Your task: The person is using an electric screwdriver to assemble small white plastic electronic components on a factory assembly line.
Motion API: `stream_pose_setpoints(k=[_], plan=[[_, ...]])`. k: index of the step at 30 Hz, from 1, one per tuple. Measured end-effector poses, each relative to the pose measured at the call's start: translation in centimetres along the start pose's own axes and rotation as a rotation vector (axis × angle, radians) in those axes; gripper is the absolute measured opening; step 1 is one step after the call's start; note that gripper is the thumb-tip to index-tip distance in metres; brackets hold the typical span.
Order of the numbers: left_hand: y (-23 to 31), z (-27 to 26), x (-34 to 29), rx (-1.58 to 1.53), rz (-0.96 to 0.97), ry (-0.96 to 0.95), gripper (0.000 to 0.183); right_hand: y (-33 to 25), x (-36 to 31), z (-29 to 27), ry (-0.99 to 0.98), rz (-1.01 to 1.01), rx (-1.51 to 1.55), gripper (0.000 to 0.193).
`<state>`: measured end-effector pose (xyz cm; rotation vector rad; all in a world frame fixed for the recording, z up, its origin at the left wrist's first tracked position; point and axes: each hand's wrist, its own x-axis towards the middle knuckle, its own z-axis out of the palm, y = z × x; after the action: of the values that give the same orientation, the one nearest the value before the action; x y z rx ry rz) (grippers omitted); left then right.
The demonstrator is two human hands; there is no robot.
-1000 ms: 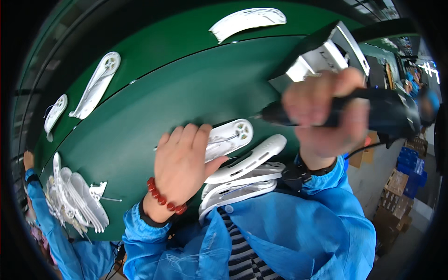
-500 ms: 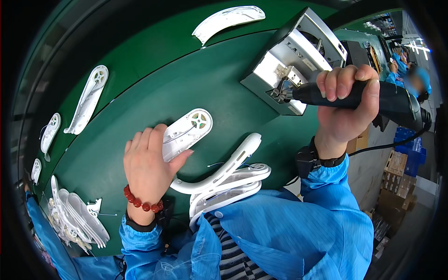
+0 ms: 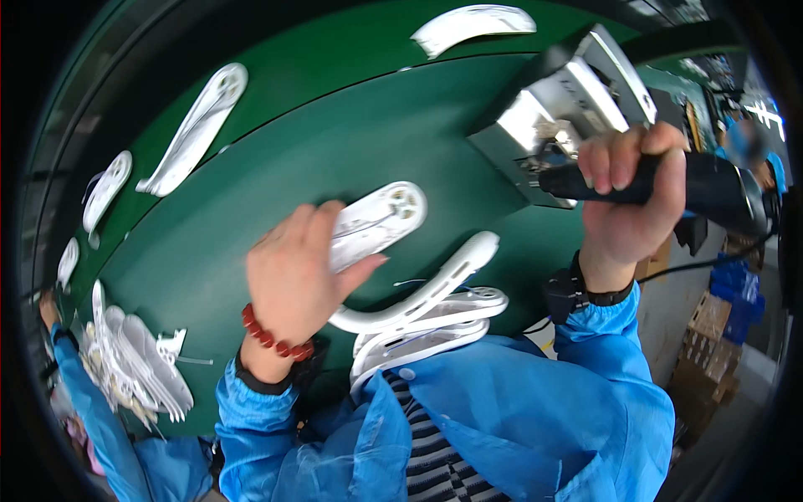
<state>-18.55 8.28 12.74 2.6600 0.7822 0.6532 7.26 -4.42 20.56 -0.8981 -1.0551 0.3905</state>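
Deep-green matting covers the worktop, and beyond a dark seam runs a brighter green strip bearing several white curved plastic pieces, well apart from one another. Brown cardboard boxes and blue plastic crates stand on the floor to the right, where a person in a blue cap shows farther back. On the worktop, near its middle, lies a long white plastic shell with a rounded end and a spoked, yellowish disc, a thin wire running along its inside. The left hand, slightly blurred, clasps the shell's left part, fingers over the far side and thumb along the near side; a red bead bracelet circles that wrist. The right hand is wrapped around a thick black handheld power tool, its cord trailing below. The tool points left, with its front end before a grey-and-white metal box; whether the tip touches the metal parts there cannot be told. Close to the wearer's blue jacket, a bowed white piece with slots along its side lies atop nested white shells. At the left sits a fanned pile of white plastic parts, beside a co-worker's blue sleeve.
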Motion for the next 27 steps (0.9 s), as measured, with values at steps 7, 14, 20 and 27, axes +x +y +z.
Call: stream_pose_setpoints(k=[7, 14, 20, 27], plan=[[-0.4, 0.3, 0.0, -0.066, -0.005, 0.015, 0.053, 1.9, -1.8, 6.2, -0.333, 0.076, 0.229, 0.035], [-0.9, 0.1, -0.5, -0.08, -0.003, 0.038, 0.053, 3.1, -2.8, 7.9, -0.354, 0.151, 0.21, 0.035], [-0.9, -0.1, -0.7, -0.079, -0.006, 0.032, 0.053, 3.2, -2.9, 8.3, -0.33, 0.173, 0.19, 0.034], [-0.6, -0.2, -0.4, -0.072, -0.01, 0.009, 0.054, 3.0, -3.5, 9.0, -0.323, 0.195, 0.138, 0.036]])
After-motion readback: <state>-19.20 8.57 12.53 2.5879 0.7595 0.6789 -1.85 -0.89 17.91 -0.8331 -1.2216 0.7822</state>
